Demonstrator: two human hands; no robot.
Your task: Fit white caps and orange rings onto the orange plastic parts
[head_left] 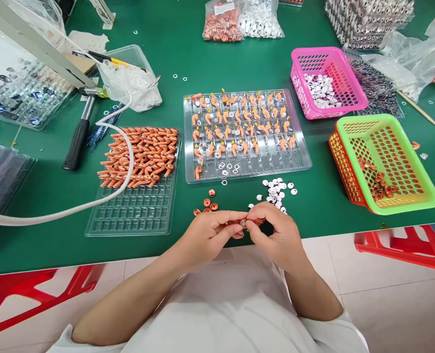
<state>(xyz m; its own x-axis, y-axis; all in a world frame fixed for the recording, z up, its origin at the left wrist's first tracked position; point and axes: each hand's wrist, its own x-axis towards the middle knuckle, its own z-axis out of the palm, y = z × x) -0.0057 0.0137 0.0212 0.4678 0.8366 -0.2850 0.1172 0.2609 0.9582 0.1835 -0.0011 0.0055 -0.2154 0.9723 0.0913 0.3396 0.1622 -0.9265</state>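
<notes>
My left hand (210, 234) and my right hand (279, 236) meet at the table's front edge. Their fingertips pinch a small orange earphone part (243, 223) with a grey round face; fingers cover most of it. Just beyond the left hand lie several loose copper-coloured caps (207, 202). Beyond the right hand is a scatter of white round pads (276, 189). A clear tray (301, 162) farther back holds rows of orange curved earphone shells (246, 115) with small yellow tips, plus some loose white rings (221, 165).
Left, orange shells (140, 154) are heaped on another clear tray (129, 225), crossed by a white cable (131, 162). A hammer (79, 132) lies beyond. Right stand a pink basket (353, 105) of white pads and a green basket (419, 203) with copper caps. Filled bags (222, 22) lie at the back.
</notes>
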